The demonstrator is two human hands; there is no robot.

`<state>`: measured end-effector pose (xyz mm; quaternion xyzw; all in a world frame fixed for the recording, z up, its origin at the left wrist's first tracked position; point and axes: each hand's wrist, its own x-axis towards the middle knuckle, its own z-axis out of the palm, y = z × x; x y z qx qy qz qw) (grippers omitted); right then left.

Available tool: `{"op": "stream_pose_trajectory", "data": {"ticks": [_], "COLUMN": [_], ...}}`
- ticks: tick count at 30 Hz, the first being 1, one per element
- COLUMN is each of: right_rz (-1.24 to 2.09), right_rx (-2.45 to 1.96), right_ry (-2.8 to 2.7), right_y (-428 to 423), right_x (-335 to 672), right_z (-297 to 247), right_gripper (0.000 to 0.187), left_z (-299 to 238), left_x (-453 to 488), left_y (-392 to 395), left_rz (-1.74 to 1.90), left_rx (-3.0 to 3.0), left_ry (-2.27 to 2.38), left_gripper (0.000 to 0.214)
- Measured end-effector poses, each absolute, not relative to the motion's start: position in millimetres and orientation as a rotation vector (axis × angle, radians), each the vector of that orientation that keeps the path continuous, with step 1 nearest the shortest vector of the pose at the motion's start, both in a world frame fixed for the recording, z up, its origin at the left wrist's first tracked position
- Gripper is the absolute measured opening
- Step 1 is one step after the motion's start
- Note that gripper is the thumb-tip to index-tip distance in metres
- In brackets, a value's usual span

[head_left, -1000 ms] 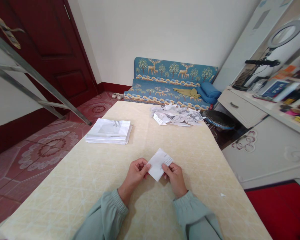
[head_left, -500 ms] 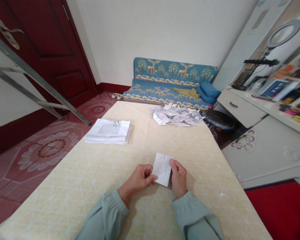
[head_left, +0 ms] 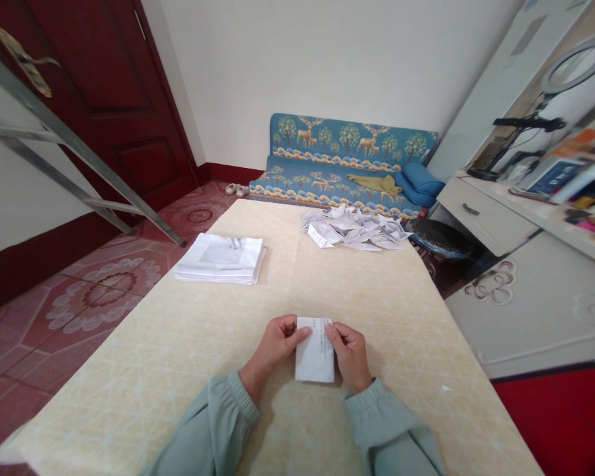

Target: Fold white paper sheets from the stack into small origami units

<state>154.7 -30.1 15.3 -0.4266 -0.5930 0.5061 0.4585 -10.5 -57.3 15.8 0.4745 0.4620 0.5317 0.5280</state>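
Observation:
A small folded sheet of white paper [head_left: 315, 360] with printed lines of text is held just over the table, between both hands. My left hand [head_left: 279, 344] pinches its left edge near the top, thumb on the front face. On the opposite edge, my right hand [head_left: 350, 350] grips the paper near its upper right corner, thumb also in front. The fingers behind the paper are hidden. Farther off to the left lies a stack of white paper sheets [head_left: 221, 259]. A heap of folded paper pieces [head_left: 354, 228] lies at the table's far edge.
A patterned cream cloth covers the table [head_left: 143, 370]. One tiny paper scrap [head_left: 446, 388] lies on its right side. Beyond stand a blue sofa [head_left: 317, 172], a round stool [head_left: 441, 238] and a cluttered white cabinet [head_left: 535, 277]. A metal ladder [head_left: 94, 172] leans at the left.
The folded paper has turned from tilted to nearly upright and come slightly closer. My left hand has shifted from its lower left corner to its upper left edge.

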Motion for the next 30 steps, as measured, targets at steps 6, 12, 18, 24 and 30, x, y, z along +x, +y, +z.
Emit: {"op": "stream_pose_trajectory", "data": {"ticks": [6, 12, 18, 24, 30], "right_rz": [1.316, 1.337, 1.321, 1.372, 1.497], "right_rx": [-1.025, -1.048, -1.118, -1.092, -1.012], "right_ry": [-1.531, -1.505, -1.413, -1.436, -1.584], "right_y": [-32, -29, -30, -31, -34], "right_x": [153, 147, 144, 145, 143], "right_z": [20, 19, 18, 19, 18], "right_gripper": [0.037, 0.03, 0.044, 0.042, 0.021], "left_z": [16, 18, 22, 22, 19], "left_x": [-12, -12, -8, -12, -19], "left_y": [-60, -62, -63, -62, -60], "left_rz": [1.304, 1.28, 1.289, 1.394, 1.664], "left_rx": [1.106, 1.214, 1.211, 1.103, 0.882], "left_ry": [1.168, 1.194, 1.241, 1.277, 1.395], "left_gripper": [0.032, 0.031, 0.03, 0.028, 0.028]}}
